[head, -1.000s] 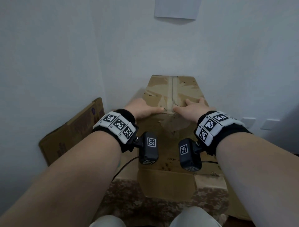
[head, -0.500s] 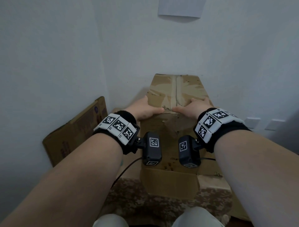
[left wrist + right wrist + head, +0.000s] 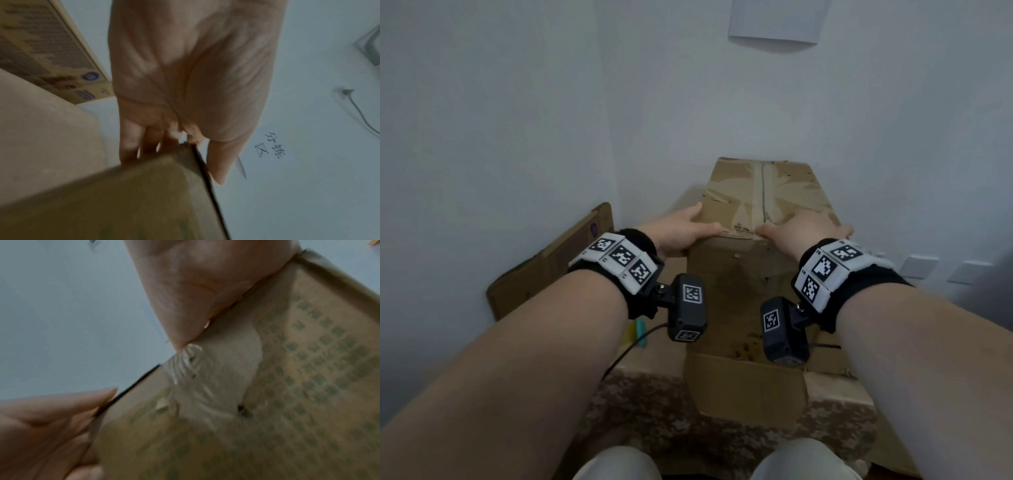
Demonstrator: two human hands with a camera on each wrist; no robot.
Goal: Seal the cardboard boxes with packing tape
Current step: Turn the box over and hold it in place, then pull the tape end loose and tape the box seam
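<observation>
A tall worn cardboard box (image 3: 787,192) stands in front of me, with clear packing tape (image 3: 758,192) along its top seam. My left hand (image 3: 681,229) grips the near left top corner: thumb on top, fingers down the left side. In the left wrist view the left hand (image 3: 185,81) clasps the box (image 3: 133,194) at that corner. My right hand (image 3: 801,226) lies on the right of the top, thumb along the near edge. In the right wrist view the right hand (image 3: 195,288) touches wrinkled tape (image 3: 185,366) on the box (image 3: 287,386). No tape roll is in view.
A flat cardboard box (image 3: 551,263) leans on the left wall. The tall box stands on a camouflage-patterned surface (image 3: 654,404) behind a lower cardboard flap (image 3: 746,387). Wall sockets (image 3: 917,267) sit to the right and a paper sheet (image 3: 774,20) hangs above. A small teal and yellow item (image 3: 637,332) lies at the left.
My thumbs have drawn slightly apart along the near top edge. My left fingers now reach over the box's left corner. The box has barely moved.
</observation>
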